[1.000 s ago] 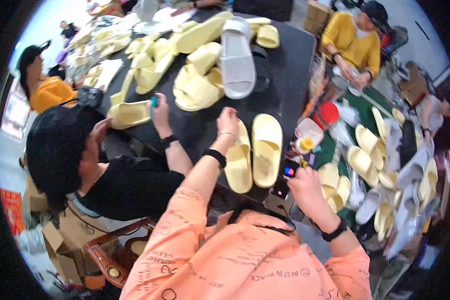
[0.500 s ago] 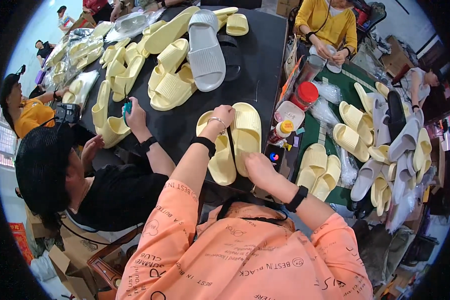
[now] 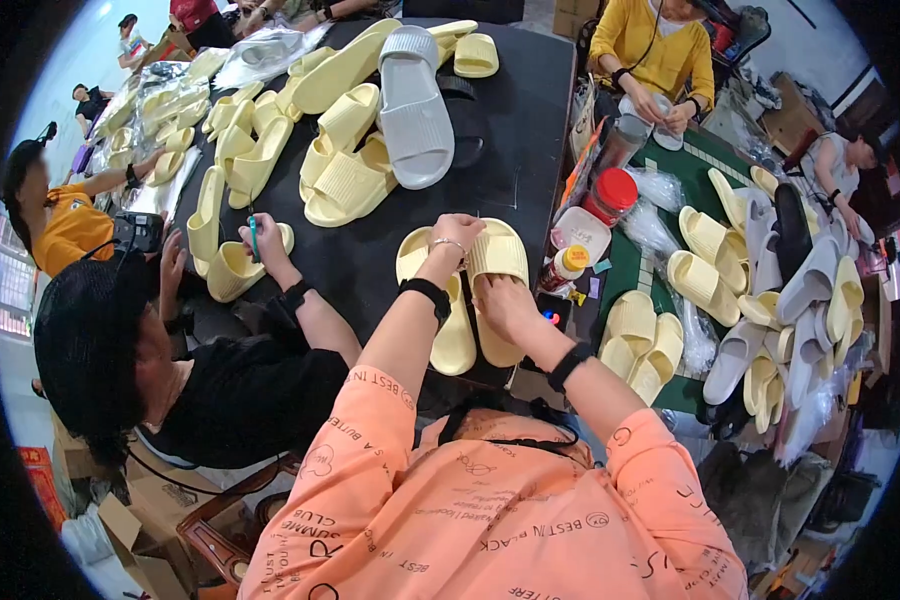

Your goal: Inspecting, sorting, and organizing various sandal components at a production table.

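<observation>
A pair of pale yellow slippers lies in front of me on the black table, the left slipper (image 3: 452, 335) beside the right slipper (image 3: 500, 250). My left hand (image 3: 457, 234) is closed at the inner side of the straps; what its fingers grip, if anything, is too small to make out. A thin line shows just past its fingertips. My right hand (image 3: 505, 302) reaches into the foot opening of the right slipper, and its fingertips are hidden under the ribbed strap.
Grey slipper (image 3: 416, 120) and several yellow slippers lie farther back on the black table (image 3: 530, 120). At right stand a red-lidded jar (image 3: 610, 194) and a bottle (image 3: 568, 262); a green table beyond holds slippers. Close at left, a co-worker's hand (image 3: 270, 250) holds a teal-handled tool.
My right hand has moved from the outer side of the right slipper into its foot opening. The two slippers lie slightly farther apart. The co-worker's tool hand at left has lowered.
</observation>
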Demonstrator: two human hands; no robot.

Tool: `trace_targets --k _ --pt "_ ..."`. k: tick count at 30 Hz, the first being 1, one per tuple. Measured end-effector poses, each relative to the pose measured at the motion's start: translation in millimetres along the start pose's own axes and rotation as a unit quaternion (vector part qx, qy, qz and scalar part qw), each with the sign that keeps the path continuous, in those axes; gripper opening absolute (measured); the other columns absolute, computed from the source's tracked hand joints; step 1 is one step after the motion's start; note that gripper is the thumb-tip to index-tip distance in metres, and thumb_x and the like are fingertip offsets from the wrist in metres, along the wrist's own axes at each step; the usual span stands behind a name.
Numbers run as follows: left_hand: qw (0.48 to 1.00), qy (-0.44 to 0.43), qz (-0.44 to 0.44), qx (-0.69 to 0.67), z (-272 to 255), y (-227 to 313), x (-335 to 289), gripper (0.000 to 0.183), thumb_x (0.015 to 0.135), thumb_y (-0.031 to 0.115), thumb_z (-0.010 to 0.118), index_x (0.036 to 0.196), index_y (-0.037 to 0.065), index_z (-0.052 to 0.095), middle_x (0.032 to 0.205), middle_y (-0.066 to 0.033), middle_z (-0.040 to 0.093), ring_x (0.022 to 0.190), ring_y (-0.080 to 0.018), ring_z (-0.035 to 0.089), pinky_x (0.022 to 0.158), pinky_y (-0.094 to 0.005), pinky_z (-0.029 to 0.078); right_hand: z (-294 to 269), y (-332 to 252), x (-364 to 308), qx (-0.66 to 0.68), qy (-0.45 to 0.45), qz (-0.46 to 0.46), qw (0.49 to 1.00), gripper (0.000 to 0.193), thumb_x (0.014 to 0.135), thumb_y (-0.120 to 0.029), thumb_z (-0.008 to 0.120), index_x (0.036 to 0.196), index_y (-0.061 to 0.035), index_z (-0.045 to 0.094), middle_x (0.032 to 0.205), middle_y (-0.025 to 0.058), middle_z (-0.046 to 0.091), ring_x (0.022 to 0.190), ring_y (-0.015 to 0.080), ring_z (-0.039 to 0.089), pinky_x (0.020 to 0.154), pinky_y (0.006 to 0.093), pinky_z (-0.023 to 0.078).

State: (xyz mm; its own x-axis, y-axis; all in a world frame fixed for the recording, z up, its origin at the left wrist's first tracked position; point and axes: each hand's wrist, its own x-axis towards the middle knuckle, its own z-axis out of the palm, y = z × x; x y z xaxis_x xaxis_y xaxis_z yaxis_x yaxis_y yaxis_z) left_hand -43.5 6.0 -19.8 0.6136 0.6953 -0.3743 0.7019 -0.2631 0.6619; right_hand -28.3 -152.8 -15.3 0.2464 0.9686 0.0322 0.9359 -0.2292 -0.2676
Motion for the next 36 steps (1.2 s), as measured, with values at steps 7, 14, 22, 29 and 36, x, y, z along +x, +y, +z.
trace_targets --k 7,14,22,29,36 --pt "0.892 0.034 0.119 -0.434 -11 -16 -26 0.018 0.077 0.014 0.060 0.087 0.000 0.063 0.082 0.0001 0.060 0.076 -0.0056 0.051 0.069 -0.0187 0.039 -29 -5 30 0.189 0.267 0.076 0.942 0.026 0.075 -0.010 0.052 0.099 -0.0015 0.044 0.090 0.0176 0.053 0.086 0.0310 0.052 0.067 0.0370 0.044" --pt "0.869 0.016 0.129 -0.478 -8 -14 -27 0.024 0.083 0.021 0.052 0.094 0.001 0.058 0.072 0.0019 0.056 0.066 -0.0055 0.048 0.061 -0.0170 0.037 15 24 79 0.515 0.156 0.192 0.821 0.013 0.078 -0.004 0.053 0.089 0.0000 0.053 0.072 0.0063 0.060 0.062 0.0110 0.056 0.057 0.0227 0.045" --pt "0.807 -0.001 0.056 -0.588 -7 -29 -13 0.048 0.089 0.042 0.027 0.114 0.002 0.036 0.053 0.0023 0.036 0.048 -0.0075 0.029 0.048 -0.0205 0.025 18 16 81 0.568 0.174 0.167 0.787 0.008 0.077 -0.008 0.054 0.079 -0.0008 0.053 0.067 0.0048 0.058 0.058 0.0111 0.054 0.056 0.0238 0.044" --pt "0.868 0.025 0.106 -0.484 4 -35 -9 0.049 0.088 0.047 0.026 0.107 0.004 0.041 0.055 0.0020 0.037 0.050 -0.0068 0.033 0.048 -0.0203 0.028 6 7 78 0.541 0.151 0.141 0.815 0.008 0.078 -0.006 0.053 0.084 -0.0003 0.053 0.070 0.0025 0.057 0.062 0.0079 0.051 0.058 0.0211 0.041" --pt "0.884 0.036 0.118 -0.452 9 -35 -9 0.046 0.089 0.046 0.026 0.101 0.006 0.046 0.061 0.0027 0.037 0.054 -0.0065 0.034 0.051 -0.0205 0.031 9 12 78 0.486 0.145 0.128 0.852 0.011 0.076 -0.010 0.054 0.083 -0.0020 0.055 0.071 0.0093 0.061 0.066 0.0197 0.059 0.060 0.0280 0.044"
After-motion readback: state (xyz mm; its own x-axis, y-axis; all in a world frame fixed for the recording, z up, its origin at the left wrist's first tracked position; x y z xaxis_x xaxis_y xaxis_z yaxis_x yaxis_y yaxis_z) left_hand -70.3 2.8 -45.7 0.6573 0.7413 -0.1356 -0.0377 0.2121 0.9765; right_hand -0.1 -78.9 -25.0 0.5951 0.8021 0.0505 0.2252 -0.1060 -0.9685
